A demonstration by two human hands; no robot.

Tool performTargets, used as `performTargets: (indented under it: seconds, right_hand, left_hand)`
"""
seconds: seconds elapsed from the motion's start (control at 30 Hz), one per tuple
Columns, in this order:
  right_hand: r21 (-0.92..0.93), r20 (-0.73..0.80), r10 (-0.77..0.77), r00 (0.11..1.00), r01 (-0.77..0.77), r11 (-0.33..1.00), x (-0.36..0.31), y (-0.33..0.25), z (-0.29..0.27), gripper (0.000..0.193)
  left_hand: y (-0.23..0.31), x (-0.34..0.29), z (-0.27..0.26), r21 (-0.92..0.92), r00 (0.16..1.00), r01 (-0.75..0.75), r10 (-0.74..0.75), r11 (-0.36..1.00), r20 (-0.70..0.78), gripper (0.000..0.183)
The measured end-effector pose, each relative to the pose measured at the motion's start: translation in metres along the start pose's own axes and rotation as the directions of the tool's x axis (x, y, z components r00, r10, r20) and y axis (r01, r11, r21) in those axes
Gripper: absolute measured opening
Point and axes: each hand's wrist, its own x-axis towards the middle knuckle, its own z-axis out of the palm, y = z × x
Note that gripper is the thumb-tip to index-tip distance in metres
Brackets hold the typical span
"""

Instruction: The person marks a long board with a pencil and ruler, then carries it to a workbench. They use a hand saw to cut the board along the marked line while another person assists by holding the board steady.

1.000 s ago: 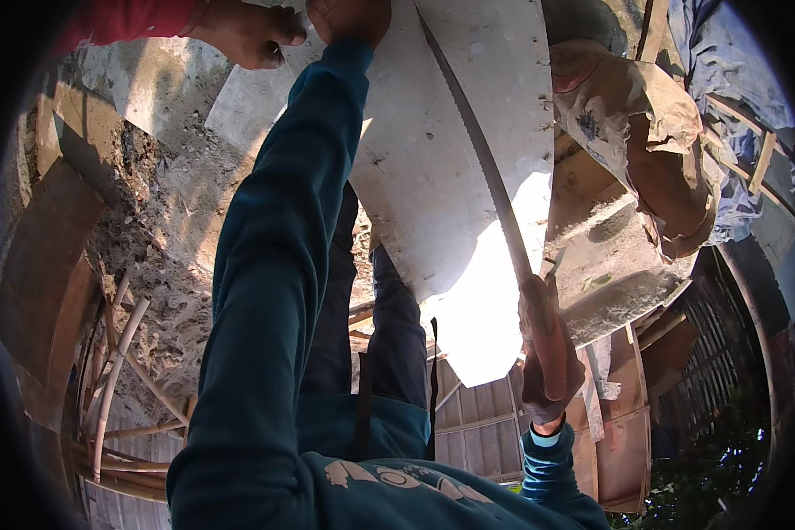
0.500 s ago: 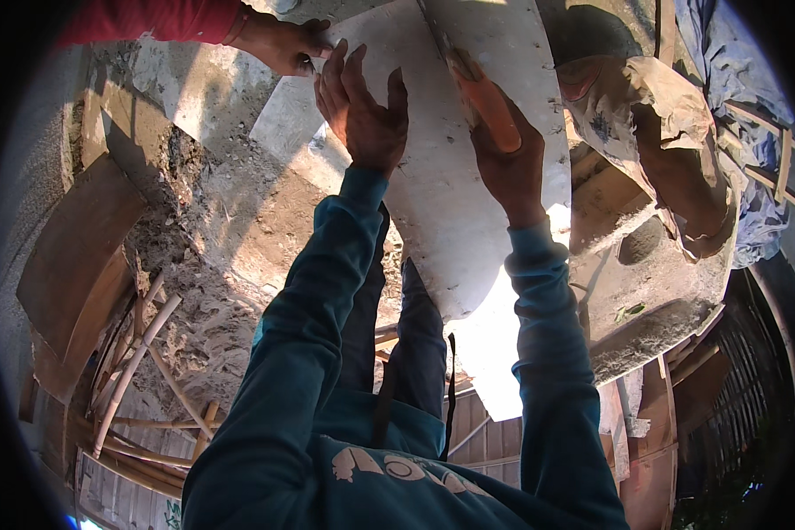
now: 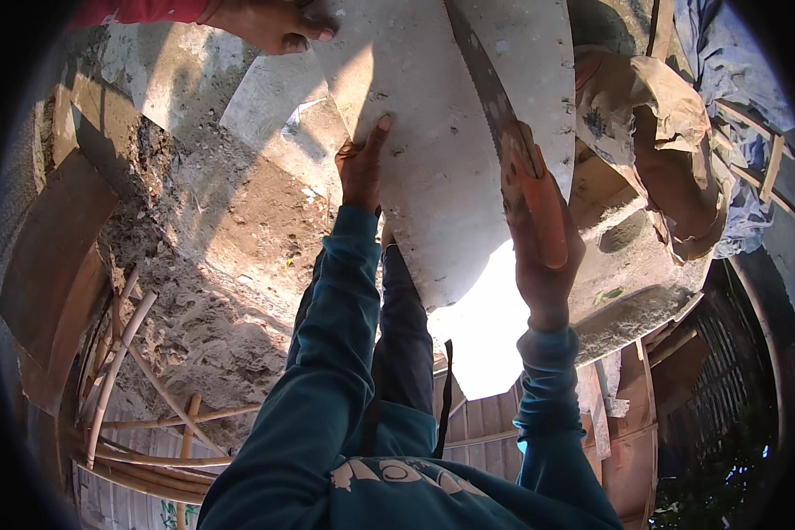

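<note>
A large pale grey board stretches in front of me. My right hand is closed round the orange handle of a handsaw. Its toothed blade points away from me across the board, toward the top of the view. At the board's left edge is my left hand, with its thumb on top and its fingers hidden underneath, gripping the edge. A co-worker's hand in a red sleeve is beside the board's far left edge; whether it touches the board I cannot tell.
Torn brown paper sacking and a rough concrete-like slab lie to the right, with blue sheeting beyond. Bamboo poles and a curved brown panel stand at the left. Dusty rubble covers the ground.
My left hand has come back from near the co-worker's hand and now grips the board's left edge. My right hand has drawn the saw back toward me, showing more blade.
</note>
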Motion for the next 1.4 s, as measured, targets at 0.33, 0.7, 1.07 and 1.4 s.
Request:
performTargets:
  seconds: [0.33,0.7,1.07,1.4]
  right_hand:
    - [-0.089,0.017,0.096,0.995,-0.094,0.992,-0.035,-0.025,-0.033,0.041]
    - [0.449,0.163,0.223,0.961,-0.273,0.851,-0.099,-0.013,-0.048,0.067]
    - [-0.03,-0.06,-0.022,0.998,0.02,0.999,0.037,0.024,0.036,0.051]
    - [0.108,-0.023,0.051,0.998,-0.048,0.993,-0.022,0.02,0.003,0.048]
  left_hand:
    - [0.011,-0.011,0.016,0.117,0.996,-0.068,0.075,0.991,-0.057,0.044]
    - [-0.002,0.002,0.002,0.078,0.995,-0.055,0.061,0.995,-0.083,0.036]
    - [-0.026,0.011,-0.005,0.0,0.999,-0.038,0.038,0.999,-0.039,0.035]
    - [-0.016,-0.001,-0.001,0.064,0.996,-0.033,0.038,0.997,-0.081,0.032]
